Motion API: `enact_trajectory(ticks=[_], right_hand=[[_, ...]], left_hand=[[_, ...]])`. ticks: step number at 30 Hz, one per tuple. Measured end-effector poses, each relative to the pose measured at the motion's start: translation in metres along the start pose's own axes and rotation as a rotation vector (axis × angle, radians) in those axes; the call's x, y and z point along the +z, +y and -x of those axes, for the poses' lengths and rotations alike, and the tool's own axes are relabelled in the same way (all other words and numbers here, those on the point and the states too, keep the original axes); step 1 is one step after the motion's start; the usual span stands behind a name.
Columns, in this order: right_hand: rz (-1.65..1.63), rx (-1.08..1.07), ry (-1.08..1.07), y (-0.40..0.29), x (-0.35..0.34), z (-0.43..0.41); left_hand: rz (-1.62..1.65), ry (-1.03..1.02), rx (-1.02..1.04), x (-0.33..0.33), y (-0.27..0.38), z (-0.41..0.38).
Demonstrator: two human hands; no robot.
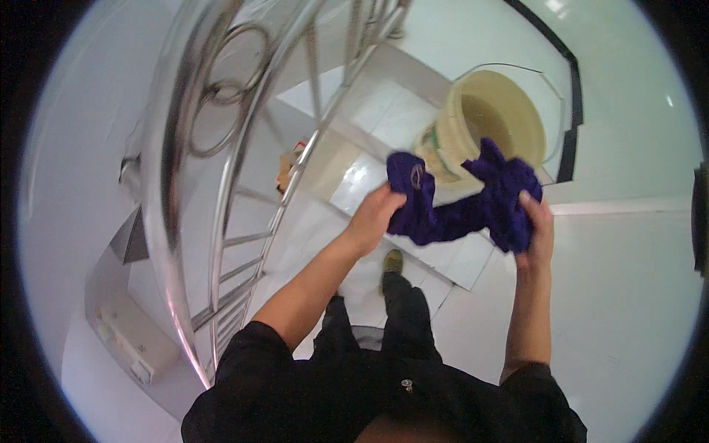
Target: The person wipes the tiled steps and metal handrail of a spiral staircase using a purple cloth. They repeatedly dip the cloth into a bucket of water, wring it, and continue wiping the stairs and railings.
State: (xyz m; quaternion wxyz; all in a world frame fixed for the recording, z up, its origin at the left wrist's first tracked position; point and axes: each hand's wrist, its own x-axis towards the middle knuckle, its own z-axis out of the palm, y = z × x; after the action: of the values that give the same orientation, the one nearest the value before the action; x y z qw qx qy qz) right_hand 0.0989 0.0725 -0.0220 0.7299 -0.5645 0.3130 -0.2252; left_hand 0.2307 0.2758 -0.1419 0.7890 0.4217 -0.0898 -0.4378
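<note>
A crumpled purple cloth (457, 219) hangs between my two hands, bunched at both ends and sagging in the middle. My left hand (374, 216) grips its left end, where a small light emblem shows. The bulkier right end is in my right hand (534, 230), with the thumb on top. Just beyond the cloth, a cream plastic bucket (457, 119) with a raised wire handle stands on a tiled step and holds murky liquid. The cloth covers part of the bucket's near side.
A stainless steel stair railing (171, 221) with ring ornaments runs along the left. White tiled steps (354, 177) lie ahead, with a foot near a step edge. Beyond the rails is a small orange-brown object (286, 169). A white wall (620, 266) borders the right side.
</note>
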Motion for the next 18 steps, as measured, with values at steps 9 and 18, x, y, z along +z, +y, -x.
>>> enact_trajectory(ticks=[9, 18], right_hand=[[0.728, -0.076, -0.124, -0.007, -0.070, -0.204], [1.886, -0.104, -0.969, 0.094, -0.112, -0.329]], left_hand=[[-0.337, 0.191, 0.230, 0.129, 0.021, -0.233], [-0.781, 0.089, 0.043, 0.129, -0.018, -0.079]])
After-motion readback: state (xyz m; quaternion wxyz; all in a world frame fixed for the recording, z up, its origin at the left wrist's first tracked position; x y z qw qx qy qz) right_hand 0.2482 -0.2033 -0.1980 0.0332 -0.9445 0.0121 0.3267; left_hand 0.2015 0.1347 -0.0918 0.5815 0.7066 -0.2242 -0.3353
